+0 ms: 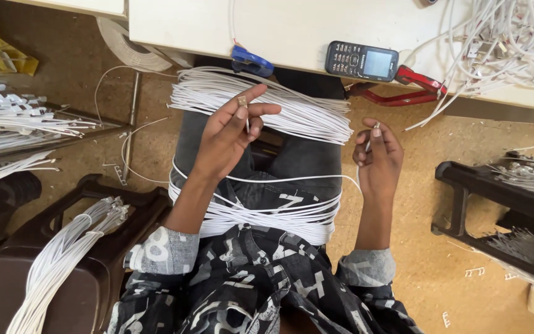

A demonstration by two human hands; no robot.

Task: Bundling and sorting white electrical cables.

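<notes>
Pinching one white cable (pixel 292 179) across our lap, our left hand (pixel 230 133) grips its metal plug, fingers half curled; our right hand (pixel 378 158) curls round the other end, below the table's phone (pixel 361 60).

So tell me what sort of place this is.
Probably a small cable-assembly workshop. Both hands, left hand and right hand, hold ends of a white cable, a big cable bundle lies across the lap, and more cables cover the worktable.
</notes>
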